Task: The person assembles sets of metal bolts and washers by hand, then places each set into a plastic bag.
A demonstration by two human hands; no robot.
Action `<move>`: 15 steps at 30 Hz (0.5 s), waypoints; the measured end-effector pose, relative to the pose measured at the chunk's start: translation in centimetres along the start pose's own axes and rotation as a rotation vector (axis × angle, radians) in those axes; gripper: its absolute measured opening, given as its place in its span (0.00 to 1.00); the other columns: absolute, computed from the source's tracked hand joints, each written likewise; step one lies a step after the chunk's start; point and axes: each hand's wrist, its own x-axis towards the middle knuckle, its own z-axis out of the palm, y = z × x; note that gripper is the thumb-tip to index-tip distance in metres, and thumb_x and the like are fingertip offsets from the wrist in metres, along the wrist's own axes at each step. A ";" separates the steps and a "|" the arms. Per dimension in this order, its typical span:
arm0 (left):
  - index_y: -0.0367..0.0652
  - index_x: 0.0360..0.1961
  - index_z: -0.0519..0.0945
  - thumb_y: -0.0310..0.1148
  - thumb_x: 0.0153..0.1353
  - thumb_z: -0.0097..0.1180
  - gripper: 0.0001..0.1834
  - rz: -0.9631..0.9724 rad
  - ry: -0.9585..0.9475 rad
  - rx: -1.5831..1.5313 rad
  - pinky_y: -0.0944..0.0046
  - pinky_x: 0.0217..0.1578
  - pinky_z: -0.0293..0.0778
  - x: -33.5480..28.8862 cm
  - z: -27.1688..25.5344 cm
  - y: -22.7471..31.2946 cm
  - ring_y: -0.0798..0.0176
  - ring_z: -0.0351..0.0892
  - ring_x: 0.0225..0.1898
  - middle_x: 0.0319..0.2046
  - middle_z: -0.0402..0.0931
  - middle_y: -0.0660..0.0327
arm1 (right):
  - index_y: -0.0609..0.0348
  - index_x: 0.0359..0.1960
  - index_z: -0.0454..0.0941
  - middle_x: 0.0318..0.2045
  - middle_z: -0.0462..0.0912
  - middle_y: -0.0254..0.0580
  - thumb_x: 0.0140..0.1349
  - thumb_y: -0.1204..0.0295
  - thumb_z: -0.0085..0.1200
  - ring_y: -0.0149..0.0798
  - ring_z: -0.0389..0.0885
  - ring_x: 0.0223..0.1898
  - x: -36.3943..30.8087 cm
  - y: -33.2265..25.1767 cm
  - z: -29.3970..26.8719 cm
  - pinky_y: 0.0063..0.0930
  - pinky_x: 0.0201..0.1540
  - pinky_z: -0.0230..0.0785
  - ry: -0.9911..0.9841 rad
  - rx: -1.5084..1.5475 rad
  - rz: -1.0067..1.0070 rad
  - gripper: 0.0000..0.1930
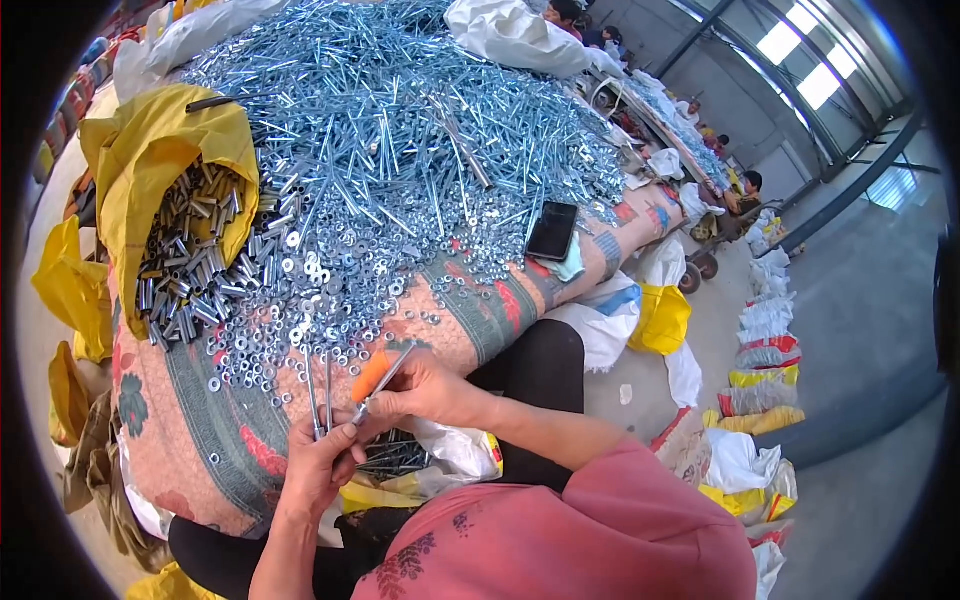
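Observation:
My left hand (322,455) is closed around slim metal rods (311,390), two of which stick up side by side above the fingers. Just to its right, my right hand (425,388), with an orange cover (371,376) on one finger, pinches another metal rod (392,369) held at a slant. The lower end of that rod meets the left fingertips, where a small shiny part shows; its exact kind I cannot make out. Both hands are in front of the table's near edge, close to loose washers and nuts (318,300).
A patterned cloth (450,310) covers the table, heaped with long metal rods (380,110). At left, a yellow sack (125,140) spills short metal tubes (185,240). A black phone (552,231) lies at right. Sacks (765,375) line the floor; other people (745,190) sit farther back.

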 end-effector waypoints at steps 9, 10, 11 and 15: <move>0.38 0.33 0.72 0.28 0.56 0.52 0.06 0.041 0.149 0.181 0.76 0.09 0.51 0.3 0.5 0.3 0.76 0.60 0.09 0.14 0.72 0.62 | 0.63 0.45 0.73 0.35 0.80 0.39 0.60 0.72 0.52 0.23 0.76 0.33 0.7 -0.4 -0.9 0.16 0.33 0.70 0.205 -0.035 0.066 0.12; 0.38 0.33 0.72 0.28 0.55 0.53 0.07 0.034 0.148 0.179 0.76 0.10 0.52 0.1 0.5 0.5 0.76 0.60 0.09 0.15 0.72 0.62 | 0.63 0.45 0.73 0.35 0.80 0.41 0.62 0.72 0.50 0.25 0.78 0.32 0.5 -0.8 -1.0 0.17 0.33 0.71 0.182 -0.052 0.099 0.12; 0.37 0.33 0.72 0.28 0.55 0.53 0.07 0.030 0.132 0.186 0.75 0.10 0.52 0.2 0.6 0.8 0.76 0.60 0.09 0.15 0.72 0.61 | 0.63 0.45 0.73 0.35 0.80 0.41 0.63 0.71 0.48 0.25 0.78 0.33 0.0 -0.7 -1.3 0.17 0.34 0.71 0.185 -0.047 0.130 0.11; 0.38 0.33 0.71 0.27 0.56 0.55 0.07 0.043 0.174 0.137 0.76 0.07 0.48 0.7 -0.1 0.1 0.77 0.57 0.07 0.15 0.73 0.59 | 0.65 0.47 0.72 0.36 0.80 0.42 0.65 0.66 0.46 0.31 0.79 0.35 -0.5 -0.6 -2.2 0.22 0.38 0.72 0.067 -0.134 0.304 0.16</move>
